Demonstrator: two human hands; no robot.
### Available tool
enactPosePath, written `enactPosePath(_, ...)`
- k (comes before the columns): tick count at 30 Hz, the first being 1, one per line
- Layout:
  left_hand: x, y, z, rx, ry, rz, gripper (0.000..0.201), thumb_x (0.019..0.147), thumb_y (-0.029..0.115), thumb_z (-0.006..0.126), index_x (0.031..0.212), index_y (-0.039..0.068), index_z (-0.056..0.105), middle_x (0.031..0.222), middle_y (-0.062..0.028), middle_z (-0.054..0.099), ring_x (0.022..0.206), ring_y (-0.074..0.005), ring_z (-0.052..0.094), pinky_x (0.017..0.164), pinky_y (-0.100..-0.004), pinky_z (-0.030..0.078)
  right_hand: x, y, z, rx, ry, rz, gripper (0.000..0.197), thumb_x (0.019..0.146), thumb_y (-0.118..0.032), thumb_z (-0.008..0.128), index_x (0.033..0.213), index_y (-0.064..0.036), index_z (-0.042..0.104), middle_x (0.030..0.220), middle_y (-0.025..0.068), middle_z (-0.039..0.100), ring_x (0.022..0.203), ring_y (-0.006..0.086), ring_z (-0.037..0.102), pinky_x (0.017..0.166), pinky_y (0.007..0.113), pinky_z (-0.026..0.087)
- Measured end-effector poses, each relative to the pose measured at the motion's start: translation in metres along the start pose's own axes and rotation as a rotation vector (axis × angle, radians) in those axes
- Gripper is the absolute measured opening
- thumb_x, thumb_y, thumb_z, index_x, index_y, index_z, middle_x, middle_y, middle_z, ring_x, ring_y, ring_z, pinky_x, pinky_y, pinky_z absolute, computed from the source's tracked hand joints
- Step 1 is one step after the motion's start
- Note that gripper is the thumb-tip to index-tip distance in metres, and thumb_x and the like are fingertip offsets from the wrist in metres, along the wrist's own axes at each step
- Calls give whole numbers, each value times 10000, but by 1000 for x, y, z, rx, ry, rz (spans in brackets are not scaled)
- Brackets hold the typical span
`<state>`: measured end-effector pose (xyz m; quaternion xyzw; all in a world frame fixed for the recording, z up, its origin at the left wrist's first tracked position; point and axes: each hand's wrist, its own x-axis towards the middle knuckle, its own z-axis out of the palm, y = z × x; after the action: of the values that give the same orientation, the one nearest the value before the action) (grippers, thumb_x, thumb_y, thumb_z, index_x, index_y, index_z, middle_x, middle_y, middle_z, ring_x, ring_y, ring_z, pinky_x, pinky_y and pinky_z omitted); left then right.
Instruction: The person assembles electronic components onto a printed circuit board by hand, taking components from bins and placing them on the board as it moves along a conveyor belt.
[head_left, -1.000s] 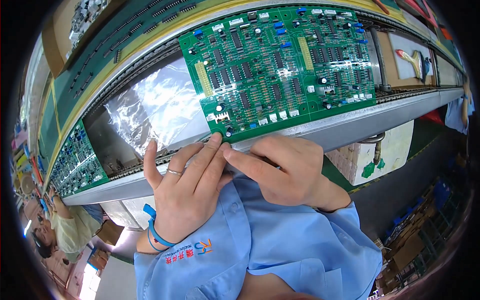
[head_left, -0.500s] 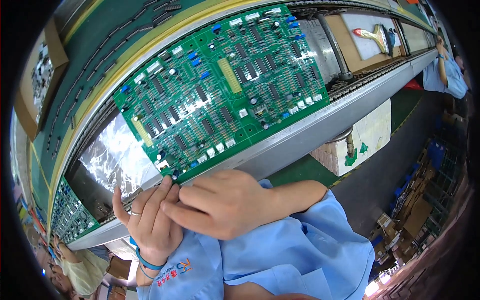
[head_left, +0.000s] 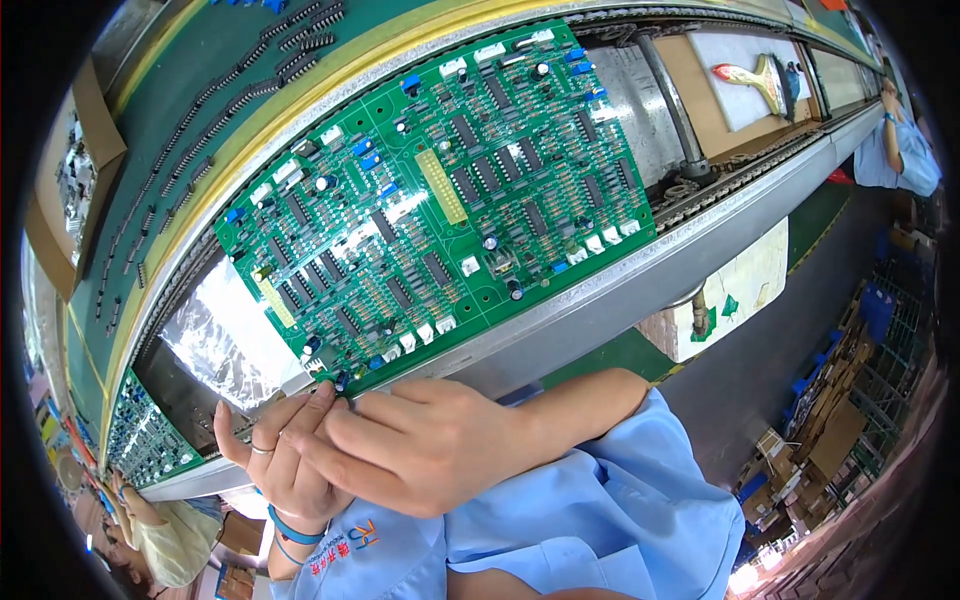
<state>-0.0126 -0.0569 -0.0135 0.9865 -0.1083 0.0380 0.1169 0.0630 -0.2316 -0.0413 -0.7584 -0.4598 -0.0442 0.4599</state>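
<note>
A large green circuit board [head_left: 470, 290], full of dark chips, white sockets, blue parts and small resistors, lies across the conveyor rails. At its near-left corner my two hands meet. My left hand [head_left: 285, 455], with a ring and a blue wristband, has its fingertips at the corner beside a small dark cylindrical capacitor [head_left: 341, 381]; its little finger sticks out. My right hand [head_left: 415, 450] is closed, its fingers bent against the left fingers. Whatever lies between the fingertips is hidden.
Rows of black chips [head_left: 240, 98] lie on the green bench beyond the rail. A carton of small parts [head_left: 75, 200] stands left. Another circuit board [head_left: 145, 430] sits further left on the line. A brush [head_left: 755, 80] rests at upper right. Other people work at both ends.
The view has shifted a little, so board and hands sit lower in the picture. Both hands stay together at the same board corner, with little change in their grip.
</note>
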Motion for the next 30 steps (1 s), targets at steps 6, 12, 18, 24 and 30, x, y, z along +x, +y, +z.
enactPosePath(6,-12,-7,7,52,108,28,235,858,191,589,1000,32,687,991,-91,714,946,-277,659,1117,-614,195,31,-6,10,-256,-49,-88,423,829,-256,558,1116,42,652,1087,161,645,1097,286,583,912,459,470)
enactPosePath(12,-34,-19,-2,-3,141,4,161,835,150,642,961,89,721,889,-27,704,869,-197,638,1145,-558,167,37,-5,16,-457,-139,-45,453,853,-248,507,1097,109,646,1036,240,663,1151,385,553,1085,621,299)
enactPosePath(18,-59,-44,-12,93,249,-82,177,890,83,604,1026,69,715,941,-30,703,903,-210,640,1149,-495,209,37,-12,16,-578,-176,21,422,857,-232,524,1171,29,629,1064,169,657,1200,314,539,1049,647,322)
enactPosePath(24,-99,-86,-23,262,393,-219,193,871,31,633,1041,56,720,946,-46,708,920,-217,648,1143,-475,219,42,-20,25,-635,-318,37,434,864,-198,512,1237,7,593,1121,126,636,1208,295,530,1083,642,257)
enactPosePath(30,-166,-129,-54,648,497,-561,163,860,88,699,1015,120,739,994,-16,718,944,-198,663,1103,-477,243,41,-17,9,-719,-425,117,544,746,-20,562,1287,-67,584,1252,69,638,1255,303,515,1113,579,231)
